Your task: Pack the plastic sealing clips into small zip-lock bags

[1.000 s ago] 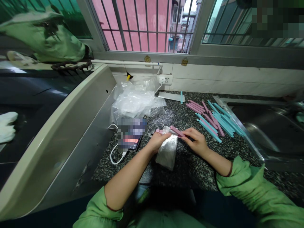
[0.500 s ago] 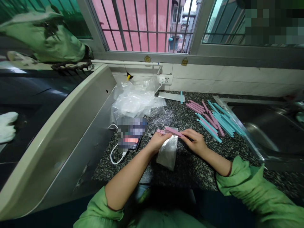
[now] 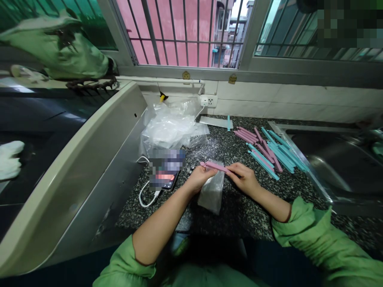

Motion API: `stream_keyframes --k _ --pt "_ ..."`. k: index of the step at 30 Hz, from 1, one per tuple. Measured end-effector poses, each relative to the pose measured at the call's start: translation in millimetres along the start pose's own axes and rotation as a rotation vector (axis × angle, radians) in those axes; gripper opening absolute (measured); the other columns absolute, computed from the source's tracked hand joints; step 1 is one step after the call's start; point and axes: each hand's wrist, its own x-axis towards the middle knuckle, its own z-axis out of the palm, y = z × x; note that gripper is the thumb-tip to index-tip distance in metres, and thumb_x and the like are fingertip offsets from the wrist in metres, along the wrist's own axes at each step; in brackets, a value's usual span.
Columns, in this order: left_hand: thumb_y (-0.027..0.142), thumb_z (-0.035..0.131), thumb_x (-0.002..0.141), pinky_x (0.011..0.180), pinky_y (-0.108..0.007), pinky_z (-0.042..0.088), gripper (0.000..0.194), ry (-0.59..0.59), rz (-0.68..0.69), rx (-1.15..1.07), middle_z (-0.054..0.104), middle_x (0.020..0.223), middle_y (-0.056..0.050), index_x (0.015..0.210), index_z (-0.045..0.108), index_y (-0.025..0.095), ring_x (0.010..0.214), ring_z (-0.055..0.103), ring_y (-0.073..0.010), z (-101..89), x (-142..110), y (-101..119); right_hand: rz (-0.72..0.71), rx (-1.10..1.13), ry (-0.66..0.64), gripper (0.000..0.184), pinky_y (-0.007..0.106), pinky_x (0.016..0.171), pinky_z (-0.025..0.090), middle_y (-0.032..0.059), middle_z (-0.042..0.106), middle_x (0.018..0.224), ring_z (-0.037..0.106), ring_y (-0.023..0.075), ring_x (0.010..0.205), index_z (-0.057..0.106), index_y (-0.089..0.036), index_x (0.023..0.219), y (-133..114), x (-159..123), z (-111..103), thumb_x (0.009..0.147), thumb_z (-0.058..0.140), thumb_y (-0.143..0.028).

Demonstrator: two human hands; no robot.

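A pink bag sealing clip (image 3: 217,166) lies across the top of a small clear plastic bag (image 3: 212,196), which hangs down toward the counter. My left hand (image 3: 200,177) is closed on the clip's knobbed left end, with the thumb along its near side; the bag's upper edge is close to these fingers. My right hand (image 3: 243,177) pinches the clip's right end between thumb and fingers. What is inside the bag cannot be made out.
Pink clips (image 3: 245,134) and blue clips (image 3: 283,153) lie loose at the right, beside a metal sink (image 3: 335,159). Crumpled plastic bags (image 3: 172,127) sit at the back left. A phone (image 3: 170,181) on a white charging cable (image 3: 144,205) rests left of my hands.
The pink clip's bar has slid left along the bag's top, toward the knobbed end at my left hand. My right hand has shifted slightly left with it.
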Motion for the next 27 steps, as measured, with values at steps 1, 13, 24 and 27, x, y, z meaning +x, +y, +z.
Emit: stream_keyframes --k 1,13,24,27 --pt "0.028 0.074 0.052 0.063 -0.023 0.04 0.024 -0.001 -0.002 -0.008 0.064 0.063 -0.001 0.067 0.065 0.012 0.059 0.053 -0.0117 0.3 -0.2 0.4 -0.002 -0.006 -0.002 0.018 0.029 0.065 0.05 0.0052 0.062 0.078 0.059 0.0153 0.072 0.066 -0.022 0.093 0.3 -0.2 0.2 0.081 0.053 -0.022" --pt "0.035 0.076 0.051 0.065 -0.024 0.039 0.033 -0.015 0.06 -0.043 0.062 0.064 0.0 0.07 0.063 0.011 0.06 0.052 -0.0105 -3.2 2.8 -2.1 -0.048 -0.052 0.016 0.018 0.028 0.066 0.05 0.005 0.059 0.079 0.057 0.0145 0.074 0.063 -0.02 0.096 3.8 -0.5 0.0 0.082 0.052 -0.019" --pt "0.057 0.065 0.055 0.042 -0.021 0.018 0.045 0.243 0.183 0.15 0.036 0.04 0.007 0.05 0.047 0.016 0.039 0.029 -0.0047 -6.5 4.1 1.9 -0.076 -0.092 0.041 0.017 0.028 0.066 0.049 0.0054 0.058 0.079 0.057 0.0149 0.074 0.063 -0.019 0.095 4.7 -0.1 -0.4 0.081 0.053 -0.017" --pt "0.057 0.064 0.054 0.042 -0.021 0.019 0.045 0.234 0.203 0.162 0.036 0.039 0.007 0.049 0.045 0.016 0.039 0.029 -0.0048 -6.6 4.2 1.8 -0.074 -0.087 0.049 0.017 0.028 0.065 0.049 0.0052 0.058 0.079 0.057 0.0149 0.074 0.063 -0.019 0.094 3.6 0.5 -1.2 0.081 0.053 -0.018"
